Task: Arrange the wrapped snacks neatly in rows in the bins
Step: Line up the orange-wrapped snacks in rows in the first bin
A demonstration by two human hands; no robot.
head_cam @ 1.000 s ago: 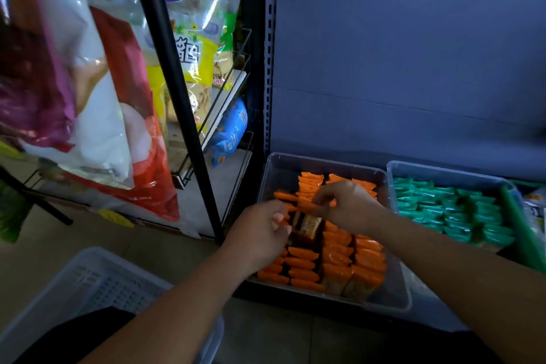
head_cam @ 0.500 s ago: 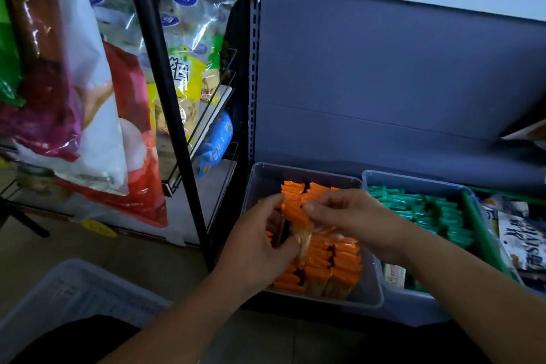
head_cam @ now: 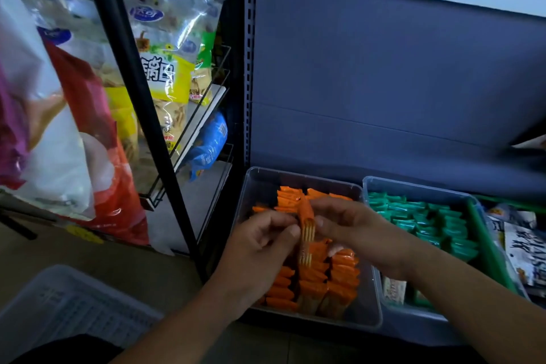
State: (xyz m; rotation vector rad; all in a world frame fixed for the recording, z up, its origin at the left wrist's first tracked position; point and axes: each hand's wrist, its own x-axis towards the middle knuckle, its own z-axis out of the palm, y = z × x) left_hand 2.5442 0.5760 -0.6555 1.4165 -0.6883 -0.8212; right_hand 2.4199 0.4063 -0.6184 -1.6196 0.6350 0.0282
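Note:
A clear plastic bin (head_cam: 260,183) on the bottom shelf holds rows of orange wrapped snacks (head_cam: 339,275), most standing on edge. Above the bin, a small stack of orange snacks (head_cam: 305,224) is held upright between both hands. My left hand (head_cam: 260,248) pinches the stack from the left with thumb and fingers. My right hand (head_cam: 351,224) grips it from the right. To the right stands a second clear bin (head_cam: 413,186) filled with rows of green wrapped snacks (head_cam: 428,221).
A black rack post (head_cam: 139,109) and wire shelves with hanging snack bags (head_cam: 168,68) stand at the left. A pale mesh basket (head_cam: 68,307) sits on the floor at lower left. More packets (head_cam: 523,248) lie right of the green bin's green divider. A grey back panel rises behind.
Both hands lifted a small stack of orange snacks out of the bin and squared it up between them. The view shifted so the bins sit lower and further left.

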